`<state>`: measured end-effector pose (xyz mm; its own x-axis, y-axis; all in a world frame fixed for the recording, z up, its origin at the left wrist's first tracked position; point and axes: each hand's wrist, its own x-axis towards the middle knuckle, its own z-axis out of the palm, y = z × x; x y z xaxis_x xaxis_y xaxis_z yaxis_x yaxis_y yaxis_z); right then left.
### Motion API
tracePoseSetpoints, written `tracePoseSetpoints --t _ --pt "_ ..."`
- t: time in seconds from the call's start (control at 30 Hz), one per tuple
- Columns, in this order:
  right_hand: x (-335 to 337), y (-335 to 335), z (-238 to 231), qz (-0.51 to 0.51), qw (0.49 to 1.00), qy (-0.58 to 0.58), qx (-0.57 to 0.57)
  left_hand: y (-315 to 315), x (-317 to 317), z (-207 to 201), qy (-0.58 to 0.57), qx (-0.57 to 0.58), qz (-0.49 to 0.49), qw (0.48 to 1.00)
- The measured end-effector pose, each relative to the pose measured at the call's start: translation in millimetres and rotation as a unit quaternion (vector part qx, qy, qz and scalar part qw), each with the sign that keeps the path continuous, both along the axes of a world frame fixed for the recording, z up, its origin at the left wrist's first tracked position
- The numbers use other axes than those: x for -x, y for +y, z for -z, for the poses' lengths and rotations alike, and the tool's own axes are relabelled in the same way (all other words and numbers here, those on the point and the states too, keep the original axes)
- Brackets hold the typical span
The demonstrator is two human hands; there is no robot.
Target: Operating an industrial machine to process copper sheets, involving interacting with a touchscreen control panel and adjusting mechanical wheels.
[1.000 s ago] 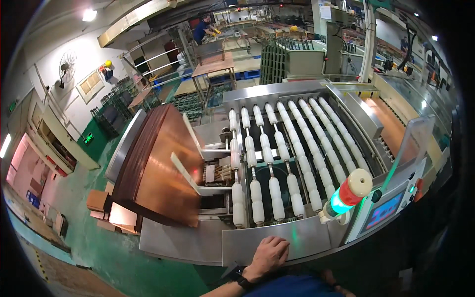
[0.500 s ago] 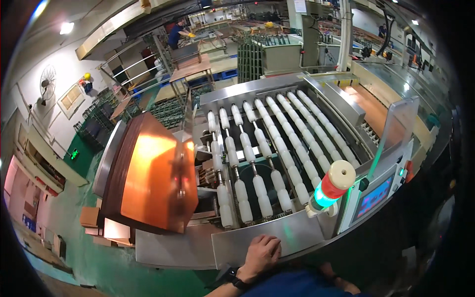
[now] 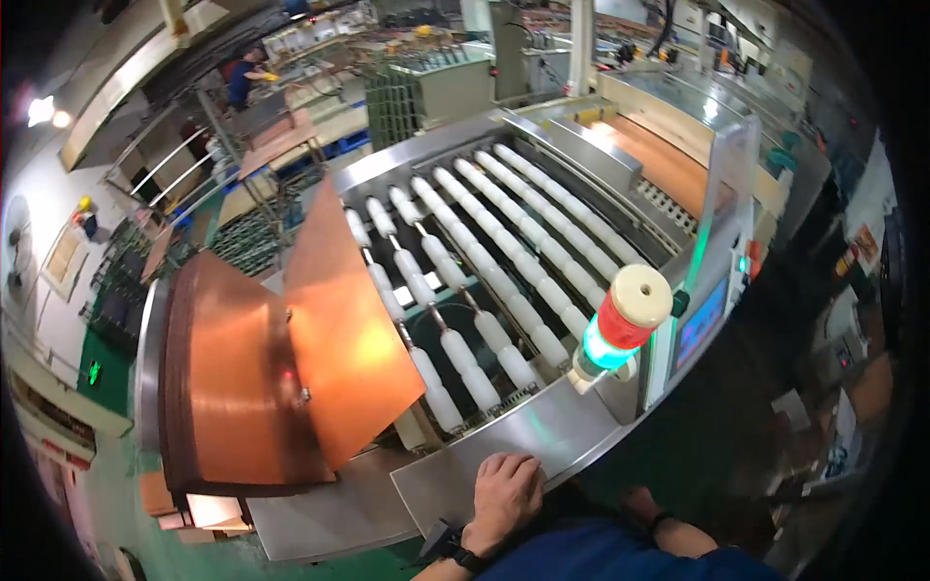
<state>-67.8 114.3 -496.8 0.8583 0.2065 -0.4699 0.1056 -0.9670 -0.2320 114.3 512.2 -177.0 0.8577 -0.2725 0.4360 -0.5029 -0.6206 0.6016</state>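
My left hand [image 3: 508,492] rests palm down on the steel front ledge [image 3: 542,426] of a roller conveyor, its fingers loosely bent on the metal and holding nothing. My right hand [image 3: 639,504] hangs low beside my body, apart from the machine; its fingers are dark and hard to make out. Left of the ledge, a copper-coloured sheet [image 3: 354,339] slants from a tilted stack of copper-coloured sheets [image 3: 237,378] out over the white rollers [image 3: 494,261]. No hand touches it.
A signal light [image 3: 620,320] with a lit green band stands at the conveyor's near right corner, beside a control screen [image 3: 702,320]. Beyond the rollers, a copper-coloured surface [image 3: 659,165] lies inside the machine. Another person [image 3: 247,79] with yellow gloves works at the far left.
The front copper-coloured sheet has swung from the stack to the right, over the left rollers. My view has turned right. My left hand stays on the ledge; more of my right forearm shows.
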Motion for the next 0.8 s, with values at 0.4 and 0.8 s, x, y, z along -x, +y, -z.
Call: tracePoseSetpoints --t 0.4,0.8 --pt "109.1 8.7 29.0 0.336 0.933 0.058 -0.113 -7.2 -5.2 0.8 -0.024 0.003 0.027 0.999" --pt "102.7 -41.7 -193.9 0.570 0.768 0.097 -0.277 18.0 113.8 59.1 0.289 -0.012 0.054 0.956"
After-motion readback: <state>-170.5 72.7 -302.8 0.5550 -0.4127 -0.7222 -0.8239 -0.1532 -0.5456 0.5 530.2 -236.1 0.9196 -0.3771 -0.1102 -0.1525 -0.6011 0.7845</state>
